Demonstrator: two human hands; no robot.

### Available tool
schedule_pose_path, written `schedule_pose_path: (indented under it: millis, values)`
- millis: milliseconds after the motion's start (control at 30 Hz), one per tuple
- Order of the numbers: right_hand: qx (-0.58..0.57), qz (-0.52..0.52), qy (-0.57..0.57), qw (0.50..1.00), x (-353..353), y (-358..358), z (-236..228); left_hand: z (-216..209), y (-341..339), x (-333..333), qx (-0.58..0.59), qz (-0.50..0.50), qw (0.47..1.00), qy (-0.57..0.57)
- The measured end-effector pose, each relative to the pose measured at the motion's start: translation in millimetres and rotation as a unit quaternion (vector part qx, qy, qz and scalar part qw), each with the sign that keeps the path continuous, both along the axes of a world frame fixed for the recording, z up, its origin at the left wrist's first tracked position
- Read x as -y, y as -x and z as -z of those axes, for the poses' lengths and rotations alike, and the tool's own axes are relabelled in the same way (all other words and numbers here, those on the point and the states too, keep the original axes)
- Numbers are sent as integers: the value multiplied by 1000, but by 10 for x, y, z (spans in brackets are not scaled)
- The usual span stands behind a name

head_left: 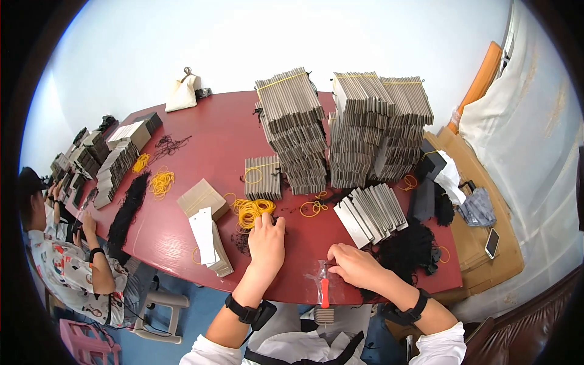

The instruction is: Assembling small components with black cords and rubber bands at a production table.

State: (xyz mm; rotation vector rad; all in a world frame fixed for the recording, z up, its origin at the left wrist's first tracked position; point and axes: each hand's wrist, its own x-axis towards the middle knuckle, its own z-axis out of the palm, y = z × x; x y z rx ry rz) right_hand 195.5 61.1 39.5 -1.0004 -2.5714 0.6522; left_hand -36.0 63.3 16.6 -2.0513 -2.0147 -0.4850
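Observation:
My left hand [266,241] reaches over the table beside a heap of yellow rubber bands [254,213]. Its fingers bend down close together near some thin black cords [241,243]; whatever is at the fingertips is hidden. My right hand [356,266] pinches thumb and finger at the thin shaft of a red-handled tool [325,294]. That tool lies at the table's front edge on clear tape [313,281], its handle toward me. Something dark and small shows at the pinch, too small to name. A fanned stack of white-faced cards [210,240] lies left of my left hand.
Tall stacks of banded grey card bundles [292,131] stand at the back of the red table [207,143]. Loose grey cards [371,214] and a black cord heap [410,252] lie right. A phone [492,243] rests on cardboard. Another person [76,261] sits at left.

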Motion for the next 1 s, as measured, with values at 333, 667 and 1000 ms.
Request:
schedule_pose_path:
  millis: [333, 667, 1000]
  values:
    - [32, 23, -73, 997, 109, 21, -30, 64, 27, 29, 11, 14, 1000, 4]
    - [-277, -3, 229, 933, 574, 266, -267, 31, 29, 109, 162, 58, 985, -34]
    - [-366, 125, 237, 891, 702, 279, 47, -45, 37, 201, 306, 118, 943, -58]
